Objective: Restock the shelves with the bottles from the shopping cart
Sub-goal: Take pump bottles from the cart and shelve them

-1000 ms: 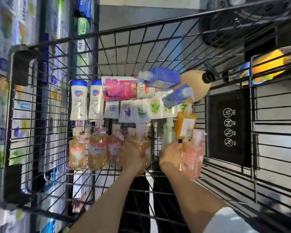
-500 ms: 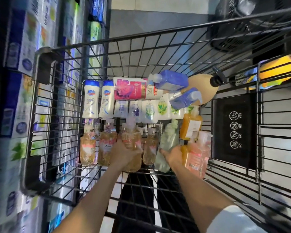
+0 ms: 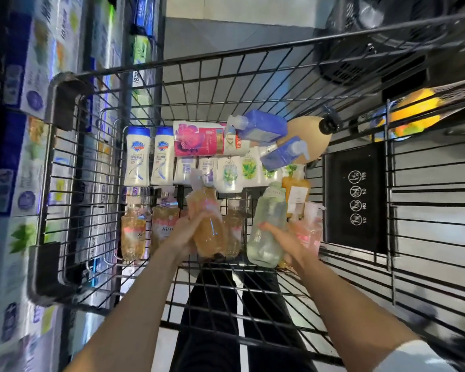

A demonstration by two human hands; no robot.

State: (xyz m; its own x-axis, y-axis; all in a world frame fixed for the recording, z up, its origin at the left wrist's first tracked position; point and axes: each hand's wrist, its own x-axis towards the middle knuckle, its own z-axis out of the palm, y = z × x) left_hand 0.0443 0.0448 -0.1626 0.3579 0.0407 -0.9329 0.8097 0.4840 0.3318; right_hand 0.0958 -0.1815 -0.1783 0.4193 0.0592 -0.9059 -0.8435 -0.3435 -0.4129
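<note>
Both hands are inside the shopping cart (image 3: 253, 56), each wrapped around a bottle. The left hand (image 3: 184, 234) grips an amber pump bottle (image 3: 208, 224) by its lower body and holds it above the row it belongs to. The right hand (image 3: 281, 238) curls around the base of a pale green bottle (image 3: 269, 224), also raised, with its cap pointing toward the far end of the cart.

The main risk, as I judge it, is a slip: both bottles are smooth plastic held low on the body, so the top-heavy pump end could swing out. A raised bottle could also catch the cart's wire wall on the way out, or knock its neighbours over.

Close by, 2 more amber bottles (image 3: 133, 232) lie to the left, another sits between the hands, and a pink pump bottle (image 3: 308, 229) lies just beside the right hand, partly hidden by it. An orange bottle (image 3: 295, 194) stands behind the green one. Further in lie 2 white bottles with blue caps (image 3: 137, 157), a row of small white pouches (image 3: 227, 174), a pink carton (image 3: 199, 139) and 2 blue pump bottles (image 3: 262, 126) piled on a tan round bottle (image 3: 305, 130). The shelves (image 3: 19, 103) with boxed goods run along the left, blurred, with the cart's side wall between them and the hands.
</note>
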